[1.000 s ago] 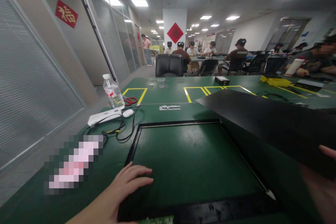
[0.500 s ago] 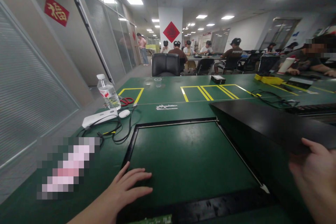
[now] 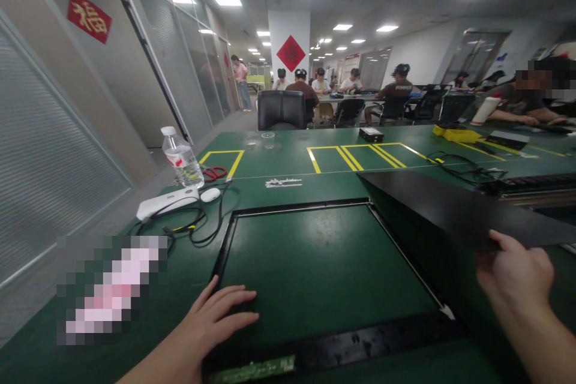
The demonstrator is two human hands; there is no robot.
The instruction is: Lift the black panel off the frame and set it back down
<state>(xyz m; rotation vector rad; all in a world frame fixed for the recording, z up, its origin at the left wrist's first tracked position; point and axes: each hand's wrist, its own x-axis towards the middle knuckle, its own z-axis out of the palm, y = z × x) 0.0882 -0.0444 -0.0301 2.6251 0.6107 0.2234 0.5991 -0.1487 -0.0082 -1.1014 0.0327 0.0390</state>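
A thin black panel (image 3: 432, 201) is pinched at its near edge by my right hand (image 3: 517, 276), thumb on top and fingers beneath. The panel slants, its far left corner low beside the frame's far right corner and its near side raised. Flat on the green table (image 3: 315, 264) lies a black rectangular frame (image 3: 373, 339), with the tabletop showing through it. A green circuit board strip (image 3: 258, 369) sits along its near bar. My left hand (image 3: 209, 324) rests with fingers spread at the frame's left side, its index fingertip against that side.
Left of the frame are cables (image 3: 204, 237), a white box (image 3: 168, 201), a mouse (image 3: 210, 194), a water bottle (image 3: 182, 159) and red-handled scissors (image 3: 215, 174). Beyond it lie white scraps (image 3: 283, 182) and a clear cup (image 3: 268, 140). A co-worker (image 3: 517, 93) sits at far right.
My right hand has moved left and the panel has shifted slightly with it. The view has moved a little, showing more of the circuit board strip. My left hand stays at the frame.
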